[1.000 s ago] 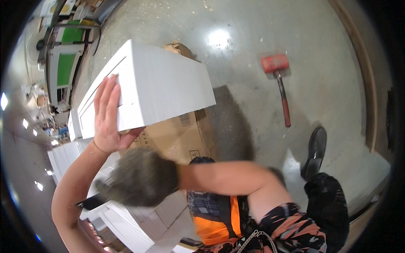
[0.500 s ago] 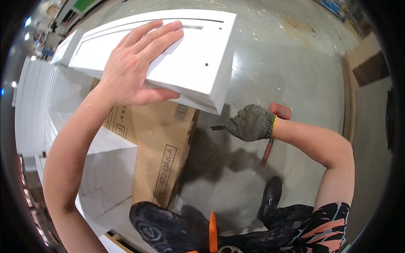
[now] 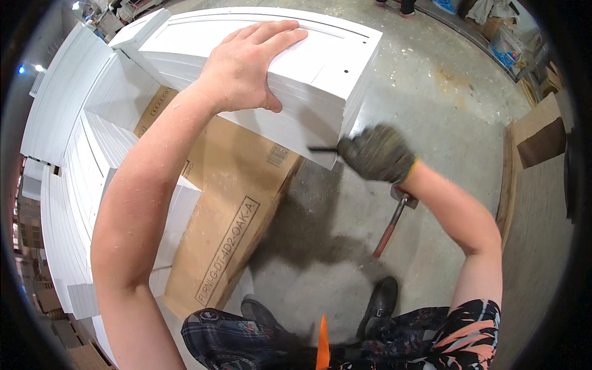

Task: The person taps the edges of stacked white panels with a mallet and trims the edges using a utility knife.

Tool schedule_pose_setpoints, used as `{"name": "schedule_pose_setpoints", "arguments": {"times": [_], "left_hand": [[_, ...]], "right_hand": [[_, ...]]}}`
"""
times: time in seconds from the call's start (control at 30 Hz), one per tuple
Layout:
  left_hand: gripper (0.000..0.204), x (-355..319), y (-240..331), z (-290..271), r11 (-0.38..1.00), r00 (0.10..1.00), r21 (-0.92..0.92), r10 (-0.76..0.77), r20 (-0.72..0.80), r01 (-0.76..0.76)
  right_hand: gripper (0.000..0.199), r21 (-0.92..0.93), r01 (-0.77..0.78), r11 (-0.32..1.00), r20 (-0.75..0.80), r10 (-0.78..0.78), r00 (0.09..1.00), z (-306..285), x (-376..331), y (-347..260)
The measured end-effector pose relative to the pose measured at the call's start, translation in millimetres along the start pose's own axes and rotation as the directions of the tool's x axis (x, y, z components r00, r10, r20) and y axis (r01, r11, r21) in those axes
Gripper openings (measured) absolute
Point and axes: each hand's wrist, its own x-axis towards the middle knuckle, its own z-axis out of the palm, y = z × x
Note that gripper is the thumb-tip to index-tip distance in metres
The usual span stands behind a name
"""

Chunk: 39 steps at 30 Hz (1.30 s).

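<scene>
A stack of white panels (image 3: 290, 105), the top one with a grooved border and small holes, stands at the upper middle. My bare left hand (image 3: 250, 65) lies across its top near the edge, fingers spread over the top panel and thumb down against the side. Close to the stack's near right corner is my right hand (image 3: 377, 153), in a dark knitted glove, slightly blurred. Its fingers are closed round a thin dark blade-like tool (image 3: 322, 149) that points left, in front of the stack's end. The tool's handle is hidden in the glove.
A brown cardboard box (image 3: 240, 179) lies beneath the stack. More white panel stacks (image 3: 77, 209) stand on the left. On the concrete floor lies a red-handled mallet (image 3: 388, 233), its head partly behind my right wrist. Brown boards (image 3: 536, 185) stand at the right; shelving holds clutter at the upper right.
My right hand has risen, bringing the dark blade up to the stack's end. My left hand stays on the top panel. The whole view has shifted, so the stack appears further right.
</scene>
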Motion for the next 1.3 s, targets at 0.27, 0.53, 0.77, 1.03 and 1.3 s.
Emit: {"name": "schedule_pose_setpoints", "arguments": {"times": [0.27,0.53,0.77,1.03,1.3], "left_hand": [[0.112,-8,1,-1,1.000,1.000,0.014,-0.016,0.016,0.016],[0.112,1,6,3,0.999,0.999,0.023,-0.032,0.006,0.032],[0.109,-5,17,-12,0.995,0.996,-0.036,-0.087,0.028,0.088],[0.101,5,8,-13,0.995,0.989,-0.100,-0.015,0.144,0.029],[0.104,4,15,-23,0.998,0.981,-0.045,-0.043,0.187,0.052]], "right_hand": [[0.049,-0.199,-0.053,0.978,-0.402,-0.032,0.915,-54,0,25],[0.012,0.077,0.214,0.974,-0.042,-0.212,0.976,63,-24,-35],[0.042,-0.170,-0.078,0.982,-0.515,-0.021,0.857,-62,4,52],[0.026,0.246,0.158,0.956,-0.017,-0.158,0.987,51,-35,-43],[0.025,0.367,0.023,0.930,0.240,-0.119,0.963,110,-34,-52]]}}
